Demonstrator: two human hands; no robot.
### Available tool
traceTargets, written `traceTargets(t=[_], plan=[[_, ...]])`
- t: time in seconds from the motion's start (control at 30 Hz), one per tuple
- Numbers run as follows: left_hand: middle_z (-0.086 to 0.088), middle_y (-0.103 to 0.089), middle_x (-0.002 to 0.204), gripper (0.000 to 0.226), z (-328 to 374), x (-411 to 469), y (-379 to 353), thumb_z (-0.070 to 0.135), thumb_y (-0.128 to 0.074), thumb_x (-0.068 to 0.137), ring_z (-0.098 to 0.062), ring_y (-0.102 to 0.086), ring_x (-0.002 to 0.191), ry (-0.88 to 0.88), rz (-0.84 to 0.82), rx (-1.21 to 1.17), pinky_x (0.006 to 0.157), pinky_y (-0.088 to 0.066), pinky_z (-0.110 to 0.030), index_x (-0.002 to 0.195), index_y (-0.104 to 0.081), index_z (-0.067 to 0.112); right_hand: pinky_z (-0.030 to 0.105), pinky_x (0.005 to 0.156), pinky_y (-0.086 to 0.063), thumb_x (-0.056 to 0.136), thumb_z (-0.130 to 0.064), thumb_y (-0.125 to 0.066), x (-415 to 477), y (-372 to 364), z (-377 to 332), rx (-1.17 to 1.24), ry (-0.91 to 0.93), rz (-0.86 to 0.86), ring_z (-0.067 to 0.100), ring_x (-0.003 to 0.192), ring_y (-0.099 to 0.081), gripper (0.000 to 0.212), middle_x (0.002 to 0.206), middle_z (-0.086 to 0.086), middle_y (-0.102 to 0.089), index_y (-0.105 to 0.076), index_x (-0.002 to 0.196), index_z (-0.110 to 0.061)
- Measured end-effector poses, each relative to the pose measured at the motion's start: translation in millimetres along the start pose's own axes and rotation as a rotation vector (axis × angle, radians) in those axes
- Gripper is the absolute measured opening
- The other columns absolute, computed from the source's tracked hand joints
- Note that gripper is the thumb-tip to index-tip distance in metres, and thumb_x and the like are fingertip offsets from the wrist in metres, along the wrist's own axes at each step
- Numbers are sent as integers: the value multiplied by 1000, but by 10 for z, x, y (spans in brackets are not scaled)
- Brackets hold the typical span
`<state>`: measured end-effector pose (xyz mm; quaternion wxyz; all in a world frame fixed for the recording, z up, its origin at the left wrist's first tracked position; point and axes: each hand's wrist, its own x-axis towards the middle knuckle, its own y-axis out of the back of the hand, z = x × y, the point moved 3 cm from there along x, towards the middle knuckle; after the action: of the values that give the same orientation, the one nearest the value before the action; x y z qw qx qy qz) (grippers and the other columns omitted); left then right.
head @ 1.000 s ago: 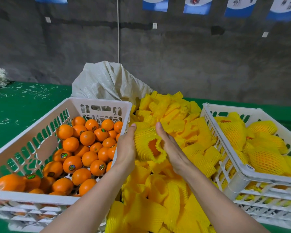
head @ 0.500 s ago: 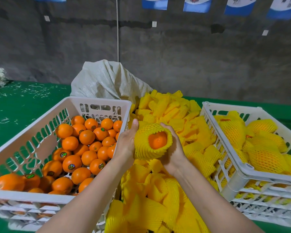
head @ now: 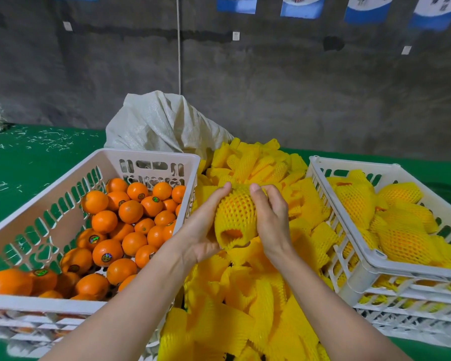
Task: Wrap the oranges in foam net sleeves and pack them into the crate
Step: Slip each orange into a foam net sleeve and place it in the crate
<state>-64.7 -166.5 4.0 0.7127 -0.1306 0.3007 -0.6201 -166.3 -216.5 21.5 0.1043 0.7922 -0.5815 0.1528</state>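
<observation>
Netted orange (head: 236, 214) between left grip (head: 201, 230) and right grip (head: 271, 217), both clasping.

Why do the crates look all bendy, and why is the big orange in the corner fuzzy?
Head view: the wide lens stretches the edges, so the left crate and right crate splay outward; head view: the corner orange sits at the frame edge and smears; head view: the netted orange between the left hand and right hand looks sharp.
</observation>
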Motion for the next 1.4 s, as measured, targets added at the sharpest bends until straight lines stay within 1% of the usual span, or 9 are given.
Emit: traceTargets(t=[0.2, 0.33, 0.5, 0.67, 0.77, 0.87, 1.0, 1.17, 1.4], plan=[[-9, -72, 76, 33, 54, -26, 29, 52, -68, 59, -23, -70, 62, -11, -25, 125, 49, -53, -31, 68, -77, 22, 36, 63, -30, 79, -34, -52, 89, 8, 137, 151, -97, -41, 22, 67, -37, 42, 70, 10, -41, -45, 66, 6], [-9, -74, 88, 44, 81, -88, 50, 51, -73, 50, -23, -72, 75, -20, -25, 235, 61, -56, -34, 83, -75, 21, 31, 63, -32, 80, -35, -53, 58, 40, 158, 84, -65, -113, 17, 66, -40, 28, 70, 9, -41, -46, 69, -11], [7, -59, 125, 74, 118, -130, 150, 47, -67, 64, -13, -61, 110, -241, 42, 457, 93, -49, -36, 134, -46, 32, 19, 90, -43, 76, -61, -58, -125, 77, 183, -19, -146, -336, -2, 121, -42, 47, 136, -11, -41, -36, 118, -58], [5, -29, 152, 113, 149, 31, 146, 86, -41, 50, -13, -32, 136, -312, 170, 775, 111, -30, -34, 146, -29, 27, -3, 80, -36, 73, -16, -79, -301, 86, 216, -160, -56, -388, -29, 100, -41, 68, 115, -34, -44, -40, 123, -39], [15, -43, 139, 90, 102, 26, 121, 88, -26, 70, -3, -41, 126, -426, 40, 979, 104, -30, -23, 137, -43, 31, 15, 92, -42, 67, -12, -83, -329, 196, 126, -263, -22, -332, -1, 108, -51, 68, 118, -9, -55, -50, 124, -23], [-3, -63, 112, 58, 148, 48, 346, 56, -33, 89, -13, -61, 89, -656, 279, 1256, 84, -46, -24, 124, -58, 18, 31, 102, -40, 67, -17, -83, -284, 416, 46, -331, 44, -335, 9, 120, -46, 73, 131, -3, -51, -46, 130, -29], [-4, -67, 86, 33, 118, 186, 352, 39, -51, 83, -11, -62, 65, -622, 289, 1556, 56, -43, -28, 101, -67, 16, 10, 82, -42, 73, -25, -79, 112, 939, -51, -208, 21, -141, -9, 103, -45, 68, 117, -26, -43, -37, 126, -34], [-6, -73, 89, 17, -114, 348, 283, 23, -66, 85, -10, -60, 62, -492, 225, 1724, 54, -38, -24, 99, -71, 14, 21, 70, -39, 70, -24, -80, 1024, 1737, 35, -308, -17, 301, 14, 95, -46, 58, 111, 0, -44, -42, 113, -25], [-3, -69, 104, 24, -185, 442, 278, 26, -59, 92, -19, -58, 78, -285, 236, 1840, 79, -48, -32, 113, -67, 18, 31, 76, -38, 77, -32, -72, 1774, 2205, 651, -892, -222, 273, 34, 106, -52, 57, 127, 11, -40, -42, 125, -29]])
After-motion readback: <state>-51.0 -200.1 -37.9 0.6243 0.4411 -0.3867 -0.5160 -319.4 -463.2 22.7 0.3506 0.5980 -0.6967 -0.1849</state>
